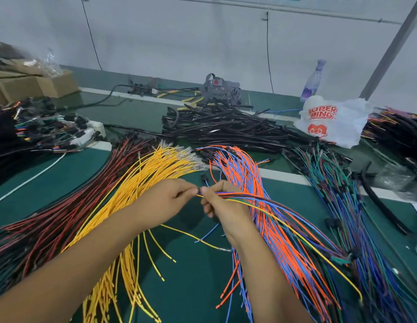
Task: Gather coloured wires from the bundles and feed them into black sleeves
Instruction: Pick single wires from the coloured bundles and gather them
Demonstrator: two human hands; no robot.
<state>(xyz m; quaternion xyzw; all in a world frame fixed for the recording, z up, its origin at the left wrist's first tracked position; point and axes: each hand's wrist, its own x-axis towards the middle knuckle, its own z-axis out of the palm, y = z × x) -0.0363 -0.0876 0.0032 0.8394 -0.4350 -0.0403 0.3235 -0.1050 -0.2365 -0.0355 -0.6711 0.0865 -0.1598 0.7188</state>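
Observation:
Over the green table my right hand [220, 207] grips a small gathered set of coloured wires [268, 202] that trails off to the right. My left hand [165, 201] pinches the ends of that set just left of the right thumb. Under my arms lie the bundles: red and black wires [63, 213], yellow wires [142, 183], orange and blue wires [244, 169], and green, blue and purple wires [338, 190]. The pile of black sleeves [226, 129] lies beyond the bundles, at the middle of the table.
A white plastic bag [331, 122] and a bottle [312, 81] stand at the back right. Cardboard boxes [28, 85] sit at the back left, with finished harnesses [51, 129] in front of them. More sleeved wires [396, 127] lie at the far right.

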